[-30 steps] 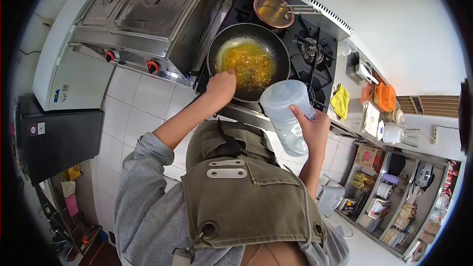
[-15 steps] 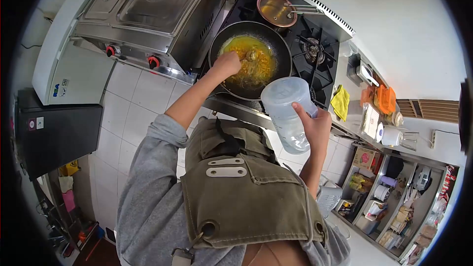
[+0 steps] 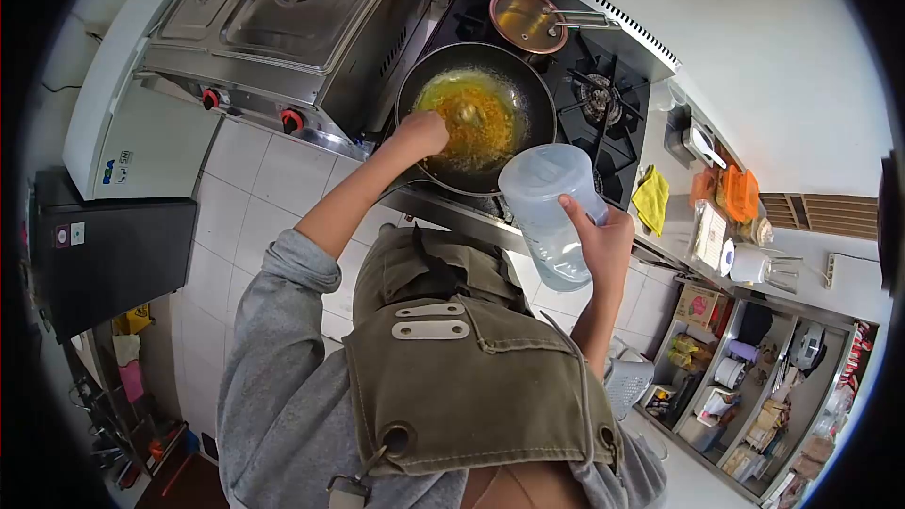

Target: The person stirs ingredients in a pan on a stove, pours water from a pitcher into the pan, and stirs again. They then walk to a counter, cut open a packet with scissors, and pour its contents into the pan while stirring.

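A black frying pan (image 3: pixel 537 94) with yellow-orange food (image 3: pixel 476 123) sits on the gas stove (image 3: pixel 603 94). My left hand (image 3: pixel 419 132) is over the pan's near rim, closed on a utensil (image 3: pixel 464 114) whose end lies in the food. My right hand (image 3: pixel 599 240) holds a clear plastic jug (image 3: pixel 547 212) with some water in it, upright, just in front of the stove edge.
A small copper pan (image 3: pixel 523 19) sits on the back burner. A steel lidded warmer (image 3: pixel 283 9) stands left of the stove. A yellow cloth (image 3: pixel 650 196), orange containers (image 3: pixel 735 188) and a kettle lie on the counter to the right; shelves (image 3: pixel 754 386) below hold packets.
My left hand has moved the utensil around in the pan, spreading the food. The jug in my right hand has stayed almost still.
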Available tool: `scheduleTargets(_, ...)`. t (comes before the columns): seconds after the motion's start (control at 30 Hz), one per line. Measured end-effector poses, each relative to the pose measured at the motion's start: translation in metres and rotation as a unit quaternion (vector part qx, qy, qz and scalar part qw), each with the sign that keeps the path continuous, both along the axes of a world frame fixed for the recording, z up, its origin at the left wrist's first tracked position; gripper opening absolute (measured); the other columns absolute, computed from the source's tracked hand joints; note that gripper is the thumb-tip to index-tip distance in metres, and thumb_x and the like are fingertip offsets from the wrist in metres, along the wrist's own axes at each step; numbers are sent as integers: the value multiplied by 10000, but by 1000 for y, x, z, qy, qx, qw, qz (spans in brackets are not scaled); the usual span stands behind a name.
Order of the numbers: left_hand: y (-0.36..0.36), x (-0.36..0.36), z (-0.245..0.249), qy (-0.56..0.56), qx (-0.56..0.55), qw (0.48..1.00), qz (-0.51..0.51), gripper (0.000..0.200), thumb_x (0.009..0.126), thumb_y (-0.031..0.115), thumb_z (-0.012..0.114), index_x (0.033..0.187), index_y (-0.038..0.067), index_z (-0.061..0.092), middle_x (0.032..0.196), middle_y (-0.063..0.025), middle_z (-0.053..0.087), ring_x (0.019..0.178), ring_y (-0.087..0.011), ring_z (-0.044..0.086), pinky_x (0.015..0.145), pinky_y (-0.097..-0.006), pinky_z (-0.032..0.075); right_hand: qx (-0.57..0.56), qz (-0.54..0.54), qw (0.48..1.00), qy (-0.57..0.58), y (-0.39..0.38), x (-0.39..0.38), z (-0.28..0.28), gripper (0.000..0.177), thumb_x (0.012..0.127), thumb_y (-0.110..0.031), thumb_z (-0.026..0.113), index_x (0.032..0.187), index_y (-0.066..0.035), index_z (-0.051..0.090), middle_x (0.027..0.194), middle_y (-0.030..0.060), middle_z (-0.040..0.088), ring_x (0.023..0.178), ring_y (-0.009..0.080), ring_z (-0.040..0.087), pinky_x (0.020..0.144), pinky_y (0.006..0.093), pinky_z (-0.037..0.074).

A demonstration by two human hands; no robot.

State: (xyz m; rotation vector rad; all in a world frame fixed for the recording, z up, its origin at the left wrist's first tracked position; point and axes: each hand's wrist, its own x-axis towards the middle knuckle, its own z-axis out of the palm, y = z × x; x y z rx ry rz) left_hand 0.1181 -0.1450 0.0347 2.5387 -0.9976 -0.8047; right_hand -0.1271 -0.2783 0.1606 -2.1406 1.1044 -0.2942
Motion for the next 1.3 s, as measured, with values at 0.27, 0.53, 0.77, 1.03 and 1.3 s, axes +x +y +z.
scheduleTargets(0.27, 14, -16, 8, 115, 22, 993, 7, 283, 732, 104, 424, 579, -45, 609, 548, -192, 589, 593, -302, 637, 661, -392, 499, -5, 11, 999, -36, -8, -1, -9, 520, 658, -424, 760, 665, 79, 628, 519, 103, 581, 464, 128, 527, 475, 293, 427)
scheduleTargets(0.53, 28, -19, 15, -21, 20, 999, 37, 267, 719, 117, 446, 751, -67, 637, 845, -277, 610, 835, -375, 618, 761, -421, 479, -35, 25, 998, 38, -1, 8, 15, 523, 653, -429, 756, 652, 77, 624, 497, 104, 565, 445, 140, 524, 470, 296, 427)
scheduleTargets(0.77, 4, -10, 5, 104, 61, 992, -20, 270, 725, 141, 472, 757, -68, 641, 847, -273, 609, 842, -396, 606, 759, -435, 483, -16, 34, 998, 55, 0, 9, 18, 502, 653, -417, 761, 659, 68, 629, 498, 93, 561, 436, 130, 503, 459, 292, 414)
scheduleTargets(1.03, 19, -11, 10, 21, 16, 1000, -9, 273, 730, 118, 462, 828, -68, 636, 905, -279, 600, 864, -407, 592, 794, -435, 470, -23, 27, 999, 10, 1, 8, 16, 523, 644, -422, 768, 642, 79, 619, 500, 96, 565, 444, 134, 508, 467, 298, 422)
scheduleTargets(1.3, -20, 5, -7, 13, 26, 999, 36, 279, 767, 104, 454, 907, -44, 644, 1004, -258, 591, 958, -364, 584, 827, -406, 468, -9, 40, 998, 45, 1, 9, 17, 517, 660, -424, 757, 658, 76, 625, 503, 91, 564, 449, 116, 502, 460, 287, 414)
